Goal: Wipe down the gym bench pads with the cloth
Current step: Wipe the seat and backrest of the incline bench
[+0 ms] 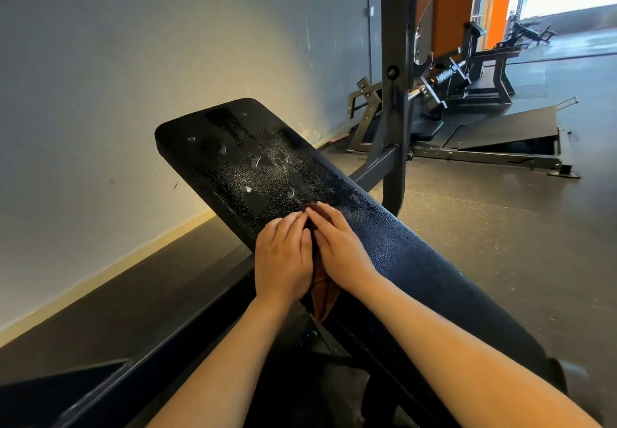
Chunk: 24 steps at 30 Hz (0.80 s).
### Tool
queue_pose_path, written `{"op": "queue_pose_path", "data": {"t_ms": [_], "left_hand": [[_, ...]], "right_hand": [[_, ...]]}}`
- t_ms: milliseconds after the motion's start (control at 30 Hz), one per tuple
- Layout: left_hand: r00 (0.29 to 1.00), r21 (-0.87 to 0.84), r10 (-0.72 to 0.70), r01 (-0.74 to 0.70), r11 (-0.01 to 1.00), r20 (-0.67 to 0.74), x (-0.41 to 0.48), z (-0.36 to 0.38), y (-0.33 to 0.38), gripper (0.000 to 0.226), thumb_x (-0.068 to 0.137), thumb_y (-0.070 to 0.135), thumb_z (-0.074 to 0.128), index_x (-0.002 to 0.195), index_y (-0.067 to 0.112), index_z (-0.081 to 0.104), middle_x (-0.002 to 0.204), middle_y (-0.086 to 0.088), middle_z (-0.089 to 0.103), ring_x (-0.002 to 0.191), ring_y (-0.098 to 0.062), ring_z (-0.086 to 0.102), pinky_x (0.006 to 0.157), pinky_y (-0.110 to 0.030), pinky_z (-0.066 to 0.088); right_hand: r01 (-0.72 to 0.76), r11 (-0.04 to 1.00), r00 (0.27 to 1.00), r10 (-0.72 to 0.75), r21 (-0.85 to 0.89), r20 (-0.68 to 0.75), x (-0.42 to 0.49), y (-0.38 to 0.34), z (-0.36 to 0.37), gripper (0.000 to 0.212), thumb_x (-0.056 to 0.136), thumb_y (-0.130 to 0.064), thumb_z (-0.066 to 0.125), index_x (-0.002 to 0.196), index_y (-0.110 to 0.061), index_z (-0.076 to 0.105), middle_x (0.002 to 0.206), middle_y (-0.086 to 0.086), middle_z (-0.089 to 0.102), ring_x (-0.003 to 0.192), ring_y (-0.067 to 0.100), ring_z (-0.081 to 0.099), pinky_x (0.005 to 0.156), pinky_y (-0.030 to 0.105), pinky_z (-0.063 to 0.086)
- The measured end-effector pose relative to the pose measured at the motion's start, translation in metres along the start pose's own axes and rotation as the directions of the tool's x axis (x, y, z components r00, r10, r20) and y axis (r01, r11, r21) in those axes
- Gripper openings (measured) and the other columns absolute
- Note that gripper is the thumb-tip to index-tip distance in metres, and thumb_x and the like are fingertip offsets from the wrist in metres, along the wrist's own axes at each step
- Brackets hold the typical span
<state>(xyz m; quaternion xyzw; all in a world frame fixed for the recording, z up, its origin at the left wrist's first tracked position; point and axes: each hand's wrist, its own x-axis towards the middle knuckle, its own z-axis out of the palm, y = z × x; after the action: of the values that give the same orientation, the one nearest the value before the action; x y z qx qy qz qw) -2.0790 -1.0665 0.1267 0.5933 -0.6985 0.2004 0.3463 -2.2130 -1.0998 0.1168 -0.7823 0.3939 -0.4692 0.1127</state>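
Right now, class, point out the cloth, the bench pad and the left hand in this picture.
cloth (323,289): head view, on its exposed brown lower fold.
bench pad (267,164): head view, on its worn, scuffed upper surface.
left hand (283,260): head view, on the back of the hand.

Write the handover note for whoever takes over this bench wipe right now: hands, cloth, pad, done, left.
Left hand: flat, pressing on the cloth.
Right hand: flat beside it, also pressing the cloth.
Cloth: brown, mid-length on the bench pad, mostly hidden under both hands.
Done: cannot tell how much is wiped.
Left: the pad's far end shows pale streaks and flecks; probably wipe there next.
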Motion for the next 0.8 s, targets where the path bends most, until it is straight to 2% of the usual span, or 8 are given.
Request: {"op": "queue_pose_path", "data": {"t_ms": [67,200,333,433,500,667,733,800], "left_hand": [[1.000,-0.010,0.007,-0.007,1.000,-0.003,0.000,0.000,-0.001,0.044,0.105,0.031,0.034,0.136,0.013,0.060,0.137,0.000,0.060,0.125,-0.021,0.051,0.108,-0.038,0.038],[1.000,-0.028,-0.010,0.009,1.000,-0.011,-0.001,-0.001,0.002,0.044,0.106,0.032,0.034,0.136,0.014,0.060,0.137,0.002,0.060,0.124,-0.019,0.050,0.107,-0.036,0.037],[0.999,-0.032,-0.035,0.035,0.999,-0.001,-0.001,-0.001,0.003,0.048,0.106,0.033,0.030,0.139,0.014,0.058,0.140,0.000,0.059,0.128,-0.019,0.048,0.110,-0.037,0.036],[0.999,-0.044,-0.040,0.040,0.998,0.003,-0.002,-0.001,0.002,0.049,0.106,0.034,0.028,0.140,0.013,0.057,0.141,-0.001,0.058,0.129,-0.019,0.047,0.110,-0.039,0.037],[0.999,-0.054,-0.032,0.032,0.998,-0.001,-0.002,-0.001,0.001,0.049,0.106,0.034,0.028,0.138,0.013,0.058,0.140,0.000,0.058,0.128,-0.020,0.048,0.110,-0.040,0.037],[0.999,-0.056,-0.028,0.027,0.998,-0.033,-0.003,-0.001,0.003,0.046,0.106,0.032,0.031,0.135,0.014,0.061,0.136,0.002,0.061,0.125,-0.019,0.050,0.109,-0.039,0.037],[0.999,-0.037,-0.025,0.024,0.999,-0.034,-0.004,0.000,0.002,0.046,0.107,0.032,0.030,0.133,0.014,0.062,0.134,0.001,0.062,0.123,-0.020,0.052,0.108,-0.039,0.038],[1.000,-0.024,-0.016,0.016,1.000,-0.014,-0.004,0.000,0.002,0.049,0.108,0.034,0.025,0.132,0.012,0.062,0.134,-0.001,0.063,0.123,-0.021,0.053,0.107,-0.040,0.039]], "right_hand": [[-0.064,0.997,0.997,0.062,-0.038,-0.046,0.010,0.016,-0.005,0.046,0.102,-0.010,0.048,0.148,-0.016,0.047,0.156,0.005,0.036,0.145,0.018,0.032,0.119,0.032,0.029],[-0.379,0.925,0.912,0.379,0.034,-0.156,0.026,0.031,-0.012,0.046,0.105,-0.017,0.042,0.151,-0.018,0.042,0.158,0.005,0.033,0.146,0.023,0.029,0.119,0.035,0.028],[-0.170,0.985,0.977,0.165,-0.030,-0.133,0.010,-0.008,-0.001,0.043,0.102,-0.015,0.048,0.145,-0.017,0.051,0.156,0.001,0.038,0.144,0.017,0.033,0.116,0.031,0.029],[0.008,0.999,0.999,-0.009,-0.043,-0.035,-0.002,-0.008,0.000,0.044,0.101,-0.012,0.051,0.145,-0.014,0.051,0.155,0.003,0.041,0.145,0.016,0.032,0.119,0.029,0.028],[-0.041,0.999,0.999,0.040,-0.023,-0.021,0.003,0.011,-0.005,0.046,0.102,-0.012,0.050,0.147,-0.020,0.048,0.156,0.001,0.037,0.145,0.017,0.033,0.119,0.033,0.032],[-0.339,0.941,0.934,0.338,0.016,-0.114,0.014,0.028,-0.012,0.047,0.104,-0.018,0.044,0.151,-0.022,0.041,0.160,-0.002,0.029,0.145,0.021,0.032,0.117,0.035,0.032],[-0.291,0.956,0.951,0.285,-0.031,-0.118,0.008,0.009,-0.004,0.047,0.103,-0.017,0.045,0.150,-0.021,0.044,0.160,-0.001,0.030,0.146,0.021,0.030,0.118,0.038,0.032],[-0.146,0.987,0.981,0.136,-0.070,-0.136,-0.005,-0.016,0.001,0.044,0.101,-0.013,0.049,0.145,-0.016,0.051,0.156,0.003,0.039,0.144,0.021,0.034,0.117,0.036,0.034]]}}
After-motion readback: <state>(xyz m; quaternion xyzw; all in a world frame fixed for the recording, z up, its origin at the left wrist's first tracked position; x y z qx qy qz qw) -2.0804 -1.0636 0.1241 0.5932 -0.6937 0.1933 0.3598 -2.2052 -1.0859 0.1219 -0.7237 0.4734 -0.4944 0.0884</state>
